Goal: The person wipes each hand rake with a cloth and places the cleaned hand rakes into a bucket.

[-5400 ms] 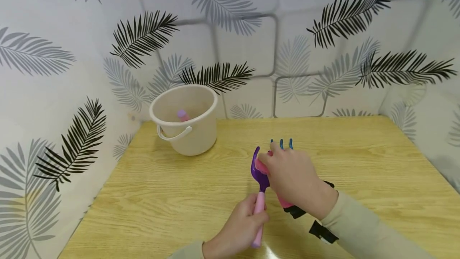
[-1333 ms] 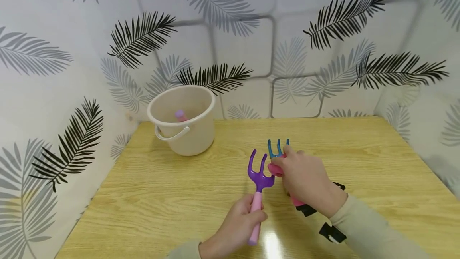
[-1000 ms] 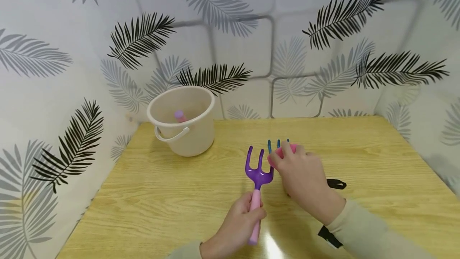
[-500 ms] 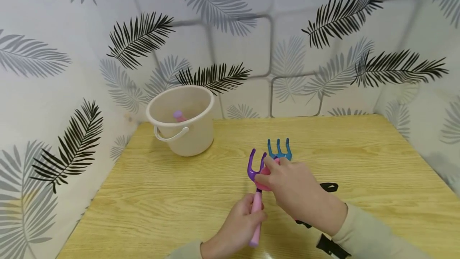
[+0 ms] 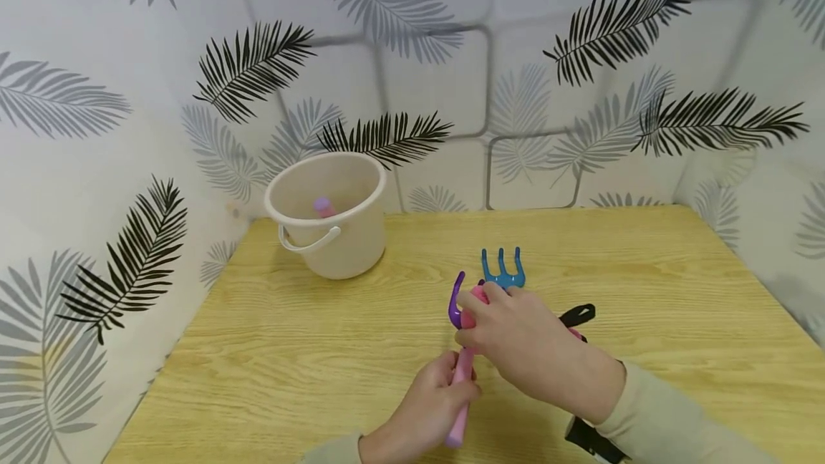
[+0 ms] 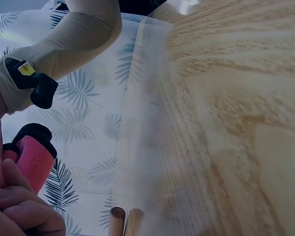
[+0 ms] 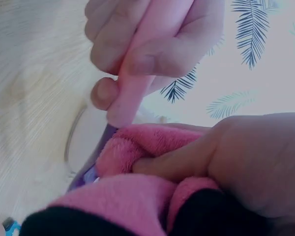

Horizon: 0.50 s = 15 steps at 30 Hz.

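In the head view my left hand (image 5: 422, 403) grips the pink handle (image 5: 458, 424) of a small garden hand fork, keeping it tines-up over the table. My right hand (image 5: 531, 349) pinches a pink cloth with black trim (image 7: 152, 140) around the base of the fork's purple head (image 5: 454, 303). Cloth and fingers cover most of that head; one tine shows whole. In the right wrist view the cloth bunches right where the handle meets the purple metal. A blue three-tined fork (image 5: 505, 280) lies just beyond my right hand, its lower part hidden.
A cream bucket (image 5: 351, 249) with a white carrying handle stands at the back left of the wooden table (image 5: 309, 349). A pink tool handle with a lilac end (image 5: 324, 207) leans inside it. Two wooden handle ends (image 6: 116, 221) show in the left wrist view. Leaf-patterned walls enclose the table.
The cloth in my right hand has gone from the fork's tines at the right down to the base of its head. The left hand keeps its grip. More of the blue fork shows.
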{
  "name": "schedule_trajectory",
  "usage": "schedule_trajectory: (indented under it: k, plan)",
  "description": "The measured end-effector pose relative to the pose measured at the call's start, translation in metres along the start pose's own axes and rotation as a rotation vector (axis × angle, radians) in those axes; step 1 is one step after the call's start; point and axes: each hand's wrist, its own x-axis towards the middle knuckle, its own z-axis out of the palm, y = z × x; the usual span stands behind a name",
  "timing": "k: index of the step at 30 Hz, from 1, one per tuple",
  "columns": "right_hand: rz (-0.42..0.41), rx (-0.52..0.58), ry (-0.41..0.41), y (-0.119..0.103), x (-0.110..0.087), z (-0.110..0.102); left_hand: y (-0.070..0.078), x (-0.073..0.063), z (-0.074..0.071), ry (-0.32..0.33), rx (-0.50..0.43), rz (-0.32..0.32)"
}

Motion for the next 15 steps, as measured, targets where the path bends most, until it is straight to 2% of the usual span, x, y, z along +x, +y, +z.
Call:
schedule_trajectory:
  k: [8,13,15]
  plan:
    - [0.031,0.186,0.071,0.005,0.0,0.0,0.004,-0.001,-0.003,-0.018,-0.018,0.001]
    - [0.06,0.199,0.13,0.008,0.004,0.008,0.004,-0.002,-0.001,-0.018,-0.016,0.002]
    - [0.082,0.184,0.13,0.008,0.006,0.011,0.002,-0.003,-0.001,-0.013,-0.004,0.01]
